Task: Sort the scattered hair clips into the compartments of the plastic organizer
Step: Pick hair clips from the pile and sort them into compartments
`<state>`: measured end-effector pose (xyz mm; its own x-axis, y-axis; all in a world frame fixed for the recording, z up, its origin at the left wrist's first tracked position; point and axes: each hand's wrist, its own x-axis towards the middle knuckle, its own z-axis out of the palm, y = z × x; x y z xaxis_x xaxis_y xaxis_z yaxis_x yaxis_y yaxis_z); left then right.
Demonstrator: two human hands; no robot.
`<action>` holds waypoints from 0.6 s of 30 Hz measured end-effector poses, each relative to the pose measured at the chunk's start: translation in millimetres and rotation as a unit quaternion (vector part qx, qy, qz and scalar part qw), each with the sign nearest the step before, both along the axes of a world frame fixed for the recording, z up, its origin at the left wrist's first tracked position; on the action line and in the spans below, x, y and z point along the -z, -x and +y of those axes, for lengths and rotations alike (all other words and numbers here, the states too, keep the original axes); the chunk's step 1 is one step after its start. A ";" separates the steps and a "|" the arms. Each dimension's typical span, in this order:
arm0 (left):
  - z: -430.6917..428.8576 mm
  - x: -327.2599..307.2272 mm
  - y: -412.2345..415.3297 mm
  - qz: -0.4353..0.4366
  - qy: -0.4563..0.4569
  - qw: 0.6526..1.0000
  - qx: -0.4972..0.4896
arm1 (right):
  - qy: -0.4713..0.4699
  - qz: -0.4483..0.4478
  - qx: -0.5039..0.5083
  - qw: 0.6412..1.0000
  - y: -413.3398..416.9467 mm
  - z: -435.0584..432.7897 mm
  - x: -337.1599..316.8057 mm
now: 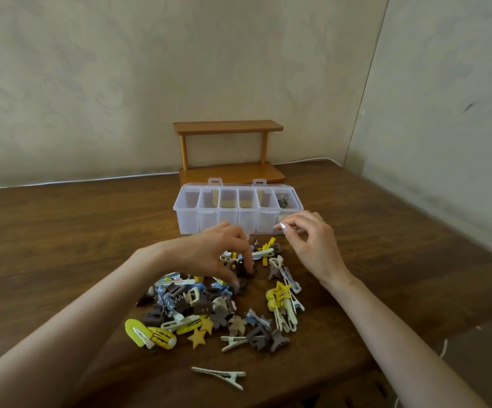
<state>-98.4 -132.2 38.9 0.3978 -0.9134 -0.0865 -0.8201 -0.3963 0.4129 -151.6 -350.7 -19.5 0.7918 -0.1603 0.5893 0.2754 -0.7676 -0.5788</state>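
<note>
A clear plastic organizer (pixel 186 214) with six compartments in a row stands open on a wooden table (pixel 62 231). Its rightmost compartment holds a few dark clips (pixel 283 200). In front of the organizer lies a pile of hair clips (pixel 209 312) in yellow, brown, white and blue. The left hand (pixel 209 251) reaches into the pile, fingertips pinching a brown clip (pixel 243 270). The right hand (pixel 312 242) hovers by the organizer's front right corner, thumb and forefinger together; whether they hold anything is unclear. A wooden shelf (pixel 227 128) stands behind the organizer.
</note>
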 end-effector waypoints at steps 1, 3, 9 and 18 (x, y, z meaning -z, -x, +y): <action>0.0 -0.1 0.7 -0.005 -0.018 1.000 0.008 | -0.003 0.000 -0.001 1.000 0.0 0.0 0.1; -1.6 0.7 1.9 -0.021 -0.041 0.999 0.015 | -0.010 0.003 -0.004 1.000 0.4 0.3 0.2; -4.8 8.1 0.1 -0.061 -0.024 0.998 -0.004 | -0.017 0.006 -0.014 1.000 1.5 1.4 -1.0; -17.1 14.9 9.2 0.041 0.227 0.964 -0.130 | 0.046 -0.037 -0.122 0.991 9.8 9.4 -6.3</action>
